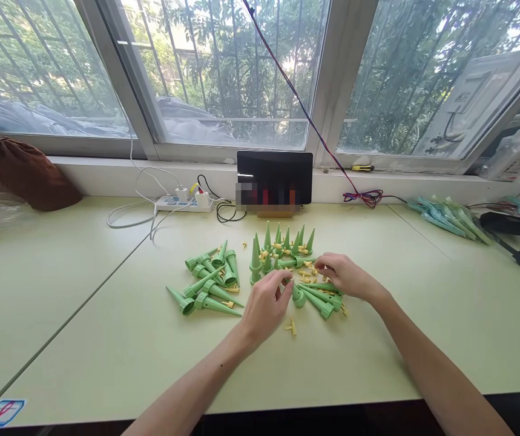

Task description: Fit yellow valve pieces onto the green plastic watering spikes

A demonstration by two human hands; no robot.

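My left hand (266,301) is closed, thumb and fingertips together at the narrow end of a green plastic spike (298,297) whose wide collar points down. My right hand (344,275) reaches over the heap with its fingers drawn together beside small yellow T-shaped valves (305,275). Whatever lies between those fingertips is hidden. More green spikes (321,303) lie under and in front of the right hand. Behind both hands, several spikes (267,237) stand upright with yellow valves fitted or lying among them. One loose yellow valve (293,327) rests nearest to me.
To the left lies a pile of green spikes (214,281) with a few valves. A dark tablet (274,181) stands at the back beside a power strip (184,204) and white cables. Bundled teal and green pieces (450,218) and a black strap (514,236) occupy the right.
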